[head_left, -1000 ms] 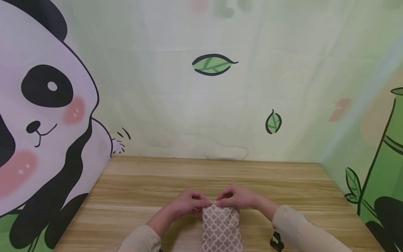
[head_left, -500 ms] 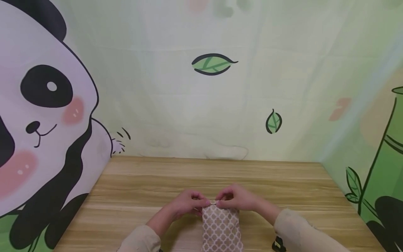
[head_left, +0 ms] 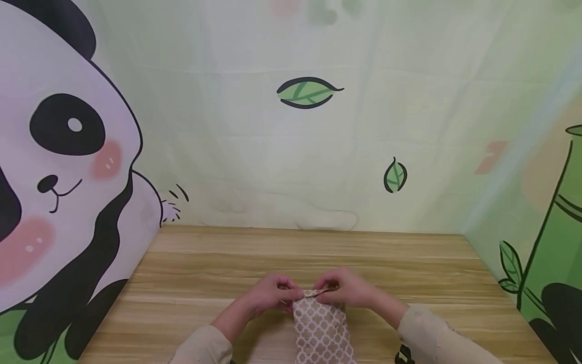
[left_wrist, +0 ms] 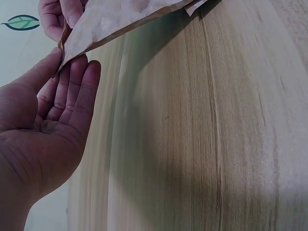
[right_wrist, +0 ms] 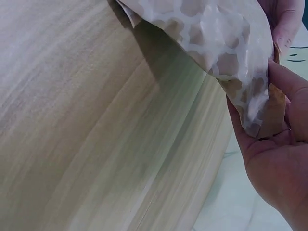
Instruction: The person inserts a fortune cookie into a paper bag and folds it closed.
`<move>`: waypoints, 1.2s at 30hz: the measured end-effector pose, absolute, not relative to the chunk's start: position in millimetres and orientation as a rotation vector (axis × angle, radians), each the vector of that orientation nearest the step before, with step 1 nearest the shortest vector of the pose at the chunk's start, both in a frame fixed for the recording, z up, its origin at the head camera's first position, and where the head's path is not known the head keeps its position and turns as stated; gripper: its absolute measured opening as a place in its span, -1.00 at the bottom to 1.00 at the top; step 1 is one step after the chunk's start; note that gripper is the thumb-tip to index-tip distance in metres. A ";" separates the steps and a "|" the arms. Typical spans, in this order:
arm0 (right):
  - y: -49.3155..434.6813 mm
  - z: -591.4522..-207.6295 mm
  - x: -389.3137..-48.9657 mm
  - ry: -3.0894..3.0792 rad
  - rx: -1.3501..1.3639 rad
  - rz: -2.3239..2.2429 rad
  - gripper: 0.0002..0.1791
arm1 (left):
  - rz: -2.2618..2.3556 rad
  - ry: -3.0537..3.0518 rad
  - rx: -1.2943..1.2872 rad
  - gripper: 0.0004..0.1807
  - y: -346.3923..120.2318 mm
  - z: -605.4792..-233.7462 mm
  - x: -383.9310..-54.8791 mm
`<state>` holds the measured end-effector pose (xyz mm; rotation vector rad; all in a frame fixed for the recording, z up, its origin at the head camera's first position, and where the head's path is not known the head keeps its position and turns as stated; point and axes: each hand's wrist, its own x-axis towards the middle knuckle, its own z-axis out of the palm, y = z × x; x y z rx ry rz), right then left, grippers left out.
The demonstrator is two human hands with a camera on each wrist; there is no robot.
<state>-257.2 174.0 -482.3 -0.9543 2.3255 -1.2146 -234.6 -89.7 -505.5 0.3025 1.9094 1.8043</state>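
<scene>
A beige paper bag (head_left: 322,331) with a white lattice pattern is held at its far end by both hands, its near part running out of the bottom of the head view. My left hand (head_left: 272,293) pinches the left corner of that end between thumb and fingers; in the left wrist view the hand (left_wrist: 45,132) has its thumb on top of the paper (left_wrist: 113,24). At the right corner, my right hand (head_left: 349,289) pinches the edge. In the right wrist view, a folded brown flap (right_wrist: 273,113) shows beside the right hand (right_wrist: 279,166).
A wood-grain table (head_left: 204,253) lies under the hands. Behind it hangs a pale green backdrop (head_left: 218,126) with a printed panda and leaves. A small black object (head_left: 403,355) shows below the right sleeve (head_left: 427,328).
My right hand has shifted slightly right and tilted, and the far edge of the bag between the hands is now lifted into a visible fold. The left hand stays nearly still.
</scene>
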 end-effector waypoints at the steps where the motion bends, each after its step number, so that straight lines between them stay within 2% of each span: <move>1: 173.9 -481.9 -256.6 2.331 -0.953 -1.212 -0.80 | 1.803 1.913 0.306 -0.81 -90.0 -506.1 -234.5; 8: 175.9 -477.7 -254.5 2.348 -0.967 -1.208 -0.75 | 1.804 1.926 0.302 -0.83 -90.4 -507.6 -235.0; 19: 177.1 -474.3 -257.2 2.376 -0.958 -1.162 -0.80 | 1.811 1.930 0.307 -0.84 -88.7 -507.6 -235.3; 23: 174.9 -470.7 -261.1 2.404 -0.961 -1.100 -0.76 | 1.809 1.939 0.305 -0.83 -88.9 -506.8 -234.6; 31: 171.5 -472.1 -263.1 2.361 -0.940 -1.087 -0.90 | 1.817 1.952 0.316 -0.82 -88.1 -508.3 -233.5; 36: 167.8 -474.9 -262.3 2.372 -0.960 -1.098 -0.91 | 1.823 1.948 0.316 -0.84 -88.0 -508.2 -233.3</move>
